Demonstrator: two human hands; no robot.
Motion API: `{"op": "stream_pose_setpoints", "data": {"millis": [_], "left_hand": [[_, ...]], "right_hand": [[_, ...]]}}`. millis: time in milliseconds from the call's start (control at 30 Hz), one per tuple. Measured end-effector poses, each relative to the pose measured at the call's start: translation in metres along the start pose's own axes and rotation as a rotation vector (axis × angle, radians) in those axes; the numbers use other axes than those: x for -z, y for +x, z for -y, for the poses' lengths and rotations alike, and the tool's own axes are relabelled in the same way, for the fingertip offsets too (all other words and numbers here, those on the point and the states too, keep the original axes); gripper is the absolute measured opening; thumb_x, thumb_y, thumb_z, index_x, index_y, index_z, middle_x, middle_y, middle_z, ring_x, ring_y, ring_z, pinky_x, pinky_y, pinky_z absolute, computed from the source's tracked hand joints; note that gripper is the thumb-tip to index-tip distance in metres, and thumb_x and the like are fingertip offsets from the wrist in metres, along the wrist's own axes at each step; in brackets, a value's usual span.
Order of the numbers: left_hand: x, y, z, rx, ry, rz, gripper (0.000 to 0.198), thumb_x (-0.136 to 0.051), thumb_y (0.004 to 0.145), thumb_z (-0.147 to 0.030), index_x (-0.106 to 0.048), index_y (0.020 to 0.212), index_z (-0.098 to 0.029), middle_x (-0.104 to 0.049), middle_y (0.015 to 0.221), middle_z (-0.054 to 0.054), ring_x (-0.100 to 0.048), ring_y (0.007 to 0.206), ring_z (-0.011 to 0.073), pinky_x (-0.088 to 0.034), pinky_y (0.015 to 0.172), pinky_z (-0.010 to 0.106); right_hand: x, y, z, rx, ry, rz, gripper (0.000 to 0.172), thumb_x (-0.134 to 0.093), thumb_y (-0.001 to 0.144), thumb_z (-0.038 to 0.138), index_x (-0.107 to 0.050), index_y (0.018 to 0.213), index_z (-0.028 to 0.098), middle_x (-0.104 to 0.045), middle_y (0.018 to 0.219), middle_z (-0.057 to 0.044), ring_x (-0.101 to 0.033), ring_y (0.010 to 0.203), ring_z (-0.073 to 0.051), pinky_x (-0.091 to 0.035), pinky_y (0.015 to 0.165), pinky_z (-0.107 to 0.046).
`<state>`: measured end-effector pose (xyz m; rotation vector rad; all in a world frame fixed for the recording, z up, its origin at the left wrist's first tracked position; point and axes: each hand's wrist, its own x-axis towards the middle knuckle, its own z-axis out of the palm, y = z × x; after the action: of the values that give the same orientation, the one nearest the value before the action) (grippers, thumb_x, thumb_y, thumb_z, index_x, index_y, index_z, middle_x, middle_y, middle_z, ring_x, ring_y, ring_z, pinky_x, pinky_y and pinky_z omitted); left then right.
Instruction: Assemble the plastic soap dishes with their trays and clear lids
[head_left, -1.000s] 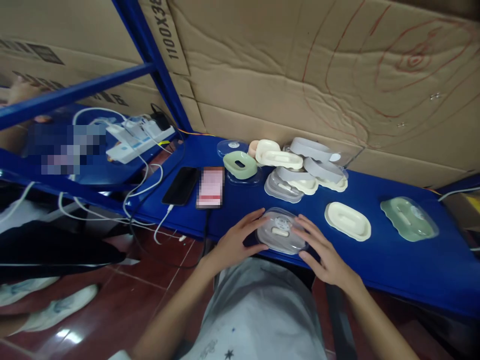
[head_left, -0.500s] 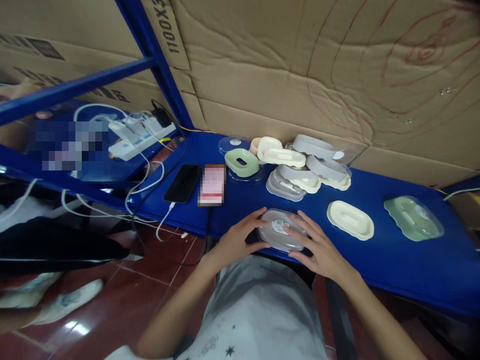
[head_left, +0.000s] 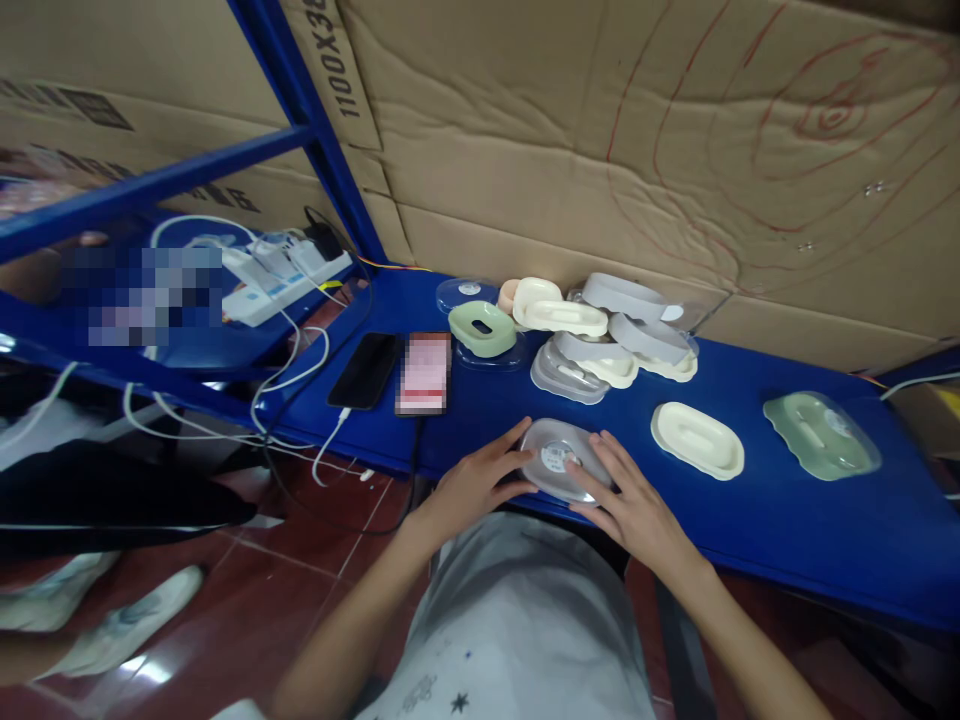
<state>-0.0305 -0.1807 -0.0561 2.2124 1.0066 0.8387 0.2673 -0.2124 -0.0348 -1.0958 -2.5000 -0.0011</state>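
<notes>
A grey soap dish with a clear plastic lid and a round white label point(head_left: 559, 436) is at the blue table's front edge, just before my lap. My left hand point(head_left: 484, 485) grips its left end, thumb at the near side and fingers along the far side. On the right end lies my right hand point(head_left: 636, 500), its fingers over the lid and thumb at the near edge. To the right are a cream soap dish tray point(head_left: 697, 440) and a green soap dish under a clear lid point(head_left: 821, 435). The underside of the held dish is hidden.
Grey and cream dish parts point(head_left: 592, 350) are heaped at the back, beside a green slotted insert point(head_left: 482, 328) and a clear lid point(head_left: 465, 292). Two phones, one black point(head_left: 365, 370), lie left. Cables, a power strip point(head_left: 289, 275) and a blue frame point(head_left: 247, 150) stand further left.
Both hands keep hold of the grey soap dish, with slight finger shifts. The view has moved a little; the parts on the table stay in place.
</notes>
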Motion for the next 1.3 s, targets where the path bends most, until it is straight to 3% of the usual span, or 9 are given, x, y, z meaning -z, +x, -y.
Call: {"op": "stream_pose_setpoints", "data": {"millis": [233,567,700,800,933,1000,1133,1300], "left_hand": [[0.000,0.003,-0.003,0.007,0.063,-0.024,0.048,-0.073,0.100,-0.040,-0.057,0.145,-0.033,-0.049,0.166,0.009,-0.054,0.150,0.0272,-0.053,0.119,0.048],[0.003,0.004,-0.006,0.021,0.007,-0.028,0.046,-0.070,0.102,-0.041,-0.056,0.145,-0.032,-0.050,0.166,0.010,-0.054,0.150,0.0279,-0.051,0.120,0.051],[0.002,0.004,-0.008,0.041,-0.005,-0.042,0.058,-0.072,0.101,-0.044,-0.049,0.153,-0.034,-0.048,0.167,0.010,-0.051,0.152,0.0291,-0.050,0.122,0.052],[0.003,0.003,-0.011,0.058,-0.028,-0.074,0.064,-0.071,0.101,-0.043,-0.044,0.158,-0.033,-0.049,0.166,0.011,-0.051,0.152,0.0293,-0.048,0.123,0.052],[0.002,0.004,-0.012,0.059,-0.021,-0.093,0.054,-0.067,0.104,-0.039,-0.049,0.154,-0.032,-0.059,0.157,0.009,-0.059,0.145,0.0260,-0.050,0.122,0.048],[0.001,0.005,-0.012,0.063,0.022,-0.096,0.047,-0.065,0.105,-0.037,-0.054,0.150,-0.031,-0.063,0.152,0.008,-0.063,0.139,0.0250,-0.054,0.118,0.046],[-0.002,0.007,-0.012,0.045,0.075,-0.110,0.032,-0.064,0.105,-0.034,-0.065,0.136,-0.027,-0.068,0.143,0.008,-0.069,0.129,0.0235,-0.060,0.110,0.044],[-0.001,0.007,-0.013,0.023,0.083,-0.117,0.024,-0.062,0.106,-0.032,-0.070,0.127,-0.026,-0.069,0.139,0.008,-0.072,0.124,0.0220,-0.061,0.107,0.042]], "right_hand": [[0.002,0.001,-0.006,-0.070,0.198,0.032,0.074,-0.066,0.104,0.035,-0.031,0.169,0.038,-0.027,0.177,-0.009,-0.028,0.163,-0.033,-0.046,0.123,-0.058],[0.000,0.002,-0.002,-0.114,0.193,0.029,0.074,-0.066,0.103,0.036,-0.032,0.169,0.038,-0.029,0.176,-0.009,-0.035,0.161,-0.032,-0.048,0.122,-0.055],[0.002,-0.004,-0.002,-0.061,0.153,-0.064,0.078,-0.071,0.100,0.033,-0.034,0.168,0.037,-0.036,0.173,-0.010,-0.043,0.156,-0.032,-0.049,0.122,-0.054],[0.018,-0.022,-0.011,-0.100,0.045,-0.216,0.082,-0.079,0.095,0.031,-0.039,0.167,0.036,-0.040,0.171,-0.010,-0.051,0.151,-0.033,-0.049,0.122,-0.051],[0.060,-0.053,-0.054,-0.422,-0.210,-0.494,0.077,-0.083,0.090,0.042,-0.052,0.160,0.033,-0.052,0.164,-0.010,-0.055,0.146,-0.036,-0.046,0.123,-0.053],[0.081,-0.064,-0.086,-0.573,-0.305,-0.539,0.075,-0.081,0.089,0.054,-0.058,0.156,0.028,-0.055,0.161,-0.014,-0.057,0.144,-0.040,-0.047,0.119,-0.057],[0.095,-0.070,-0.154,-0.667,-0.364,-0.414,0.070,-0.073,0.093,0.060,-0.061,0.153,0.025,-0.055,0.158,-0.021,-0.058,0.141,-0.044,-0.051,0.113,-0.057],[0.069,-0.060,-0.213,-0.693,-0.362,-0.285,0.072,-0.073,0.094,0.057,-0.058,0.155,0.023,-0.053,0.158,-0.025,-0.061,0.137,-0.044,-0.055,0.105,-0.055]]}}
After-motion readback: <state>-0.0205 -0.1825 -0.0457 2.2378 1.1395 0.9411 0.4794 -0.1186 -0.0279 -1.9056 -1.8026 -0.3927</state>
